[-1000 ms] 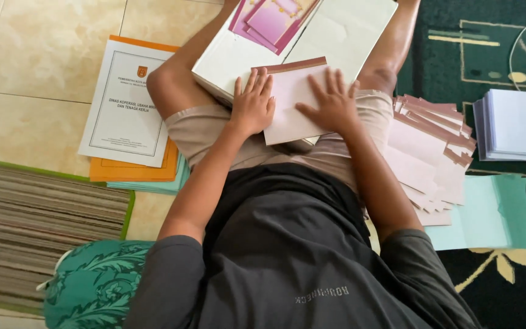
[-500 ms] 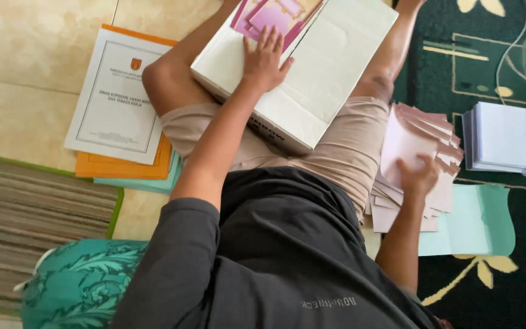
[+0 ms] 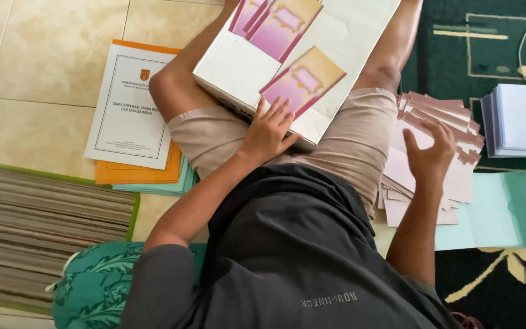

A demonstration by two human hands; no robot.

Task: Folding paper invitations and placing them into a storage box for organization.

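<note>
Fingers (image 3: 273, 114) of left hand (image 3: 267, 133) on white box (image 3: 238, 67), tiled floor (image 3: 44, 67) beside green carpet (image 3: 458, 67).

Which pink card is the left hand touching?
The lone pink card lying slantwise on the white box, its lower end under the left hand. The other pink cards sit tucked together at the box's far end, untouched.

Box (image 3: 342, 49) on lap, envelopes (image 3: 445, 158) right

**Dark shirt, pale shorts**

The person wears a charcoal grey short-sleeved shirt (image 3: 299, 256) with small pale lettering low on the front, and light beige shorts (image 3: 348, 137) ending at the knee. Both forearms and lower legs are bare.
</note>
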